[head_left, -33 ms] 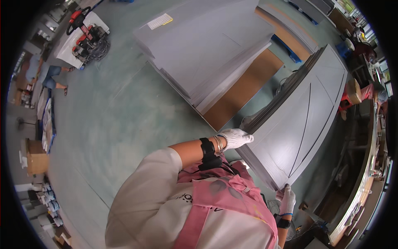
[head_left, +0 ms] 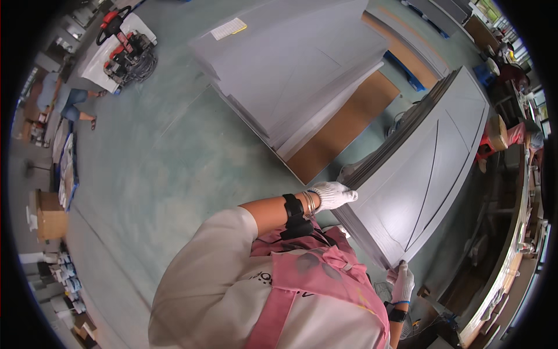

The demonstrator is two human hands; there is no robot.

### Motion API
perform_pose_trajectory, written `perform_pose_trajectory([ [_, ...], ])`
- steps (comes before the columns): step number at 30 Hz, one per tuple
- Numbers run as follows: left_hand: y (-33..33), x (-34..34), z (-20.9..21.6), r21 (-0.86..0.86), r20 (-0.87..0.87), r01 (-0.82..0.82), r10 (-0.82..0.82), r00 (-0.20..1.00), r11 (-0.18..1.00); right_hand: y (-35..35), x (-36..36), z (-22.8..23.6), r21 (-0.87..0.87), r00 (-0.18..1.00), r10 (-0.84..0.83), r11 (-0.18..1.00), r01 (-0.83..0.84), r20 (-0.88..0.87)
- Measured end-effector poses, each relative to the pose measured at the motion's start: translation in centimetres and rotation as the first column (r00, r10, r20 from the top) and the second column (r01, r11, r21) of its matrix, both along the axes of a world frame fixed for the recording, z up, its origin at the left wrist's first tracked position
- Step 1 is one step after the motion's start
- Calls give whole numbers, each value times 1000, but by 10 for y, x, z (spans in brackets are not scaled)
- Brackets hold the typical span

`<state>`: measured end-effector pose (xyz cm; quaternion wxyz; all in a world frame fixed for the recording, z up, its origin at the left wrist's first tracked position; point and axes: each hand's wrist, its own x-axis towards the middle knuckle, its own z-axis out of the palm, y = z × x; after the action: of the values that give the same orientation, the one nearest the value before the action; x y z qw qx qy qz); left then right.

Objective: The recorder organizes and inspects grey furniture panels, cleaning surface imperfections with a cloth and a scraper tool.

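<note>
With our gloved left hand (head_left: 333, 195) and right hand (head_left: 401, 284) we grasp the top grey panel (head_left: 401, 203) by 2 corners of its near end. It lies on the stack (head_left: 407, 127), front right. We should press evenly, so it does not twist.
</note>
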<state>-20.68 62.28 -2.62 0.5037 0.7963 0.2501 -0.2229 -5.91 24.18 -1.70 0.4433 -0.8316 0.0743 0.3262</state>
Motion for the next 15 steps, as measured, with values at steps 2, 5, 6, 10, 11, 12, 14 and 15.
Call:
perform_pose_trajectory([
  [2,0,0,1,-11,-16,-6,6,1000,1000,4,-1,6,-16,1000,-15,1000,15,-5],
  [5,1,1,2,-16,-36,-11,10,999,1000,1,5,2,13,999,14,1000,-14,-50],
  [6,0,1,0,-14,-27,-18,17,999,1000,0,6,1,13,998,19,1000,-18,-56],
  [10,0,-1,-5,-24,4,-31,31,1000,999,0,8,2,1,997,19,1000,-19,-71],
  [11,1,-1,-6,-27,12,-33,33,999,999,2,7,2,-5,997,14,1000,-15,-72],
  [12,1,-2,-6,-29,14,-30,31,999,999,3,7,3,-11,998,6,1000,-7,-69],
  [14,3,-2,-7,-33,17,-23,23,1000,999,7,5,4,-24,998,-12,1000,11,-61],
  [15,3,-3,-7,-34,19,-30,31,999,999,8,4,4,-21,998,-11,1000,10,-59],
])
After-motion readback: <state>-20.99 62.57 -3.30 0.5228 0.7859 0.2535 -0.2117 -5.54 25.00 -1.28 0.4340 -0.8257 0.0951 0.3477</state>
